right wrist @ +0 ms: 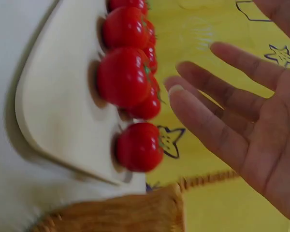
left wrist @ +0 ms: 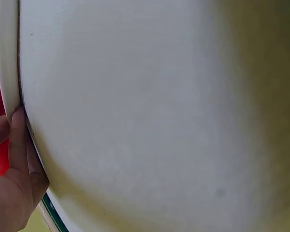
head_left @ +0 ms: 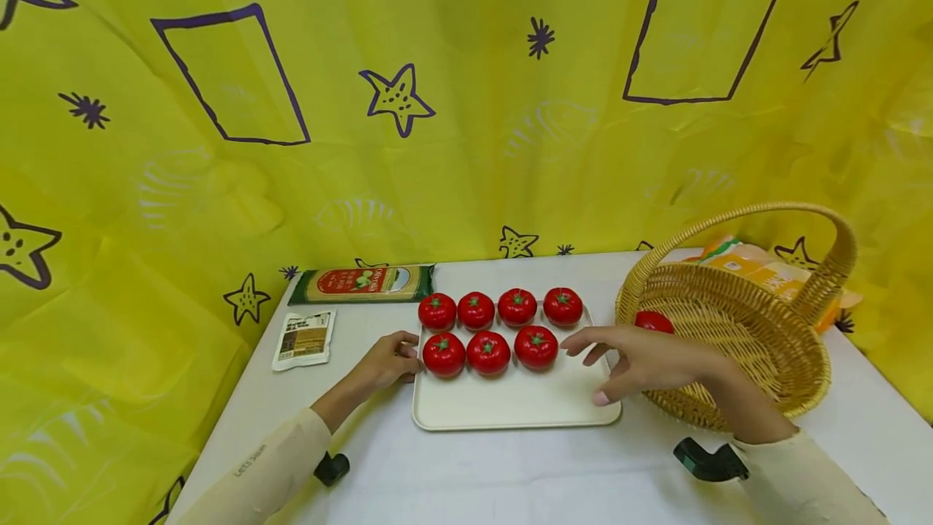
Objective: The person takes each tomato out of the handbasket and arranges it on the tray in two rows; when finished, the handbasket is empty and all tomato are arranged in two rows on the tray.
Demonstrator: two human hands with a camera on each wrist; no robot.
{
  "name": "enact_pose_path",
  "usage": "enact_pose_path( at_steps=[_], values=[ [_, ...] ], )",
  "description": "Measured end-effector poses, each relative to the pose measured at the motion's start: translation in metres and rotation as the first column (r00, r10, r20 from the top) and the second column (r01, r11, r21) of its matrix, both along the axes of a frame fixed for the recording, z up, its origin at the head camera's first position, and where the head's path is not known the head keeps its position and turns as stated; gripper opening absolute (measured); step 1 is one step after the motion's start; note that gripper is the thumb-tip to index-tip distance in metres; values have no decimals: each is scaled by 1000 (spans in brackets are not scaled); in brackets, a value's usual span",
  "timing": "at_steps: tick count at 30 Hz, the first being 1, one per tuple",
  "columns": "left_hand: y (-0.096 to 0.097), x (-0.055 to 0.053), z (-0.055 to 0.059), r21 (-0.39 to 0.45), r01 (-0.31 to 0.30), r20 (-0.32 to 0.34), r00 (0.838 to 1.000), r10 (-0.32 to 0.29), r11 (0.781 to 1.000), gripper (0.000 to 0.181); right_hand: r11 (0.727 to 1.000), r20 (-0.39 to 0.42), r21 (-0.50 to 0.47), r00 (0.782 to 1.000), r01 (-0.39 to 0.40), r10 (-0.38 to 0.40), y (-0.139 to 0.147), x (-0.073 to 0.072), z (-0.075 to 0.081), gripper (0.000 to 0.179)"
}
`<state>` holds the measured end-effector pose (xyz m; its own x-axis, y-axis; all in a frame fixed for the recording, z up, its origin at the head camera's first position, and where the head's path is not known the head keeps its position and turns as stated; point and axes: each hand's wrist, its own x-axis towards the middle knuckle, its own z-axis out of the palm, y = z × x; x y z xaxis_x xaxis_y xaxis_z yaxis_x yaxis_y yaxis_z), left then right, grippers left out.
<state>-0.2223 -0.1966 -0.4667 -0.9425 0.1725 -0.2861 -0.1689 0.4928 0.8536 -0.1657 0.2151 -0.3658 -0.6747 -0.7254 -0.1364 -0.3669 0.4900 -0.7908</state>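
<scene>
Several red tomatoes [head_left: 488, 352] with green stems stand in two rows on a cream tray [head_left: 510, 405]. At the tray's left edge my left hand [head_left: 389, 359] pinches the rim, with fingers on both sides of it in the left wrist view. My right hand [head_left: 649, 359] hovers over the tray's right side, holding nothing, its fingers spread apart. Its fingertips are close to the right end of the front row, apart from the tomato there. Another red tomato [head_left: 653, 322] shows inside the wicker basket [head_left: 820, 363], partly hidden behind the right hand.
The basket's tall handle [head_left: 743, 209] arches up on the right, with an orange bag [head_left: 765, 266] behind it. A green packet [head_left: 362, 284] lies at the back left, and a small white pouch [head_left: 304, 340] in front of it. A yellow curtain [head_left: 466, 185] hangs behind the table.
</scene>
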Motion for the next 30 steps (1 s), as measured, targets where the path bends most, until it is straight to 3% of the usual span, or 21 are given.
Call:
enact_pose_path(
  at_steps=[7,16,24,30],
  values=[
    [1,-1,2,-14,-1,-3,1000,1,1000,44,999,35,-28,999,-27,28,39,8,18,53],
    [3,-2,4,-26,-10,4,1000,10,1000,45,990,40,-112,995,-88,93,93,-7,32,48],
    [3,-2,5,-27,-12,-2,1000,12,1000,44,999,71,-1,997,33,-33,122,-30,32,47],
    [3,-1,2,-20,-11,11,1000,11,1000,44,983,121,132,982,130,-146,129,-50,25,56]
  ],
)
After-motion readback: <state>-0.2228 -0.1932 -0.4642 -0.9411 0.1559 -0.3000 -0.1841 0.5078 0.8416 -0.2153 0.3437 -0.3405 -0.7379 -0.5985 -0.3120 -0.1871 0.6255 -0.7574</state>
